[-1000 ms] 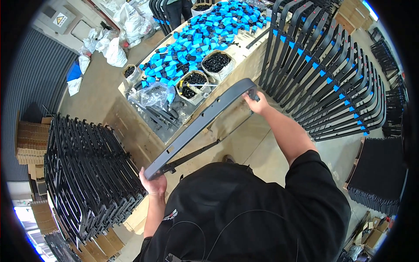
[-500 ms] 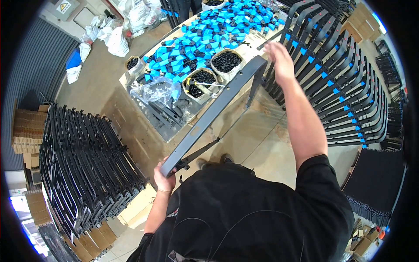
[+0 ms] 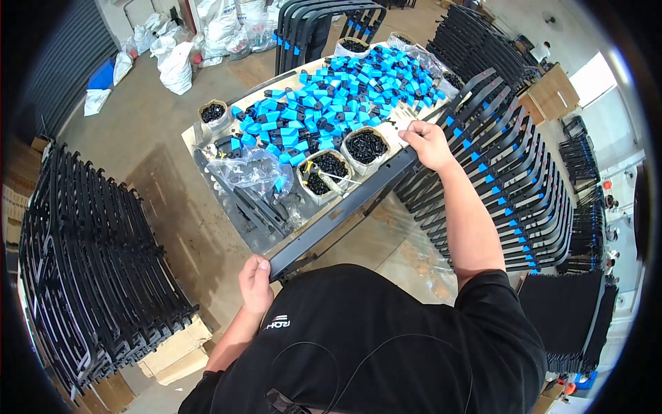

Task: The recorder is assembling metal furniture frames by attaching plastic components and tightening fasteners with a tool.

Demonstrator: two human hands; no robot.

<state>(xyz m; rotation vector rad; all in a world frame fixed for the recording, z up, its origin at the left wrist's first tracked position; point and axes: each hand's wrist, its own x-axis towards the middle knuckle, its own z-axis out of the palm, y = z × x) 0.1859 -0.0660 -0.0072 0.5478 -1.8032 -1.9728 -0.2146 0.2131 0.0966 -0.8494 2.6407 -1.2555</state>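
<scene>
A black metal frame (image 3: pixel 338 217) with a broad flat bar and small holes slants across in front of me, along the table's near edge. My left hand (image 3: pixel 256 284) is closed round its near left end, thumb on top. At the far right end, my right hand (image 3: pixel 429 146) grips the bar with bent fingers; their undersides are hidden. Just beyond the bar stand two open bags, one of black screws (image 3: pixel 324 172) with a yellow-and-black-handled screwdriver (image 3: pixel 331 176) lying on it, the other of small black parts (image 3: pixel 365 146).
Blue-and-black plastic pieces (image 3: pixel 331 103) heap over the table (image 3: pixel 258 238). Clear plastic wrap (image 3: pixel 245 169) and black strips lie at its left corner. Stacked black frames stand at left (image 3: pixel 103 255) and right (image 3: pixel 510 179). White sacks (image 3: pixel 176 65) sit on the floor behind.
The frame has turned and lowered toward the table's near edge. My right hand, earlier raised and spread beside the far end, has come down and taken hold of it. My left hand keeps its end.
</scene>
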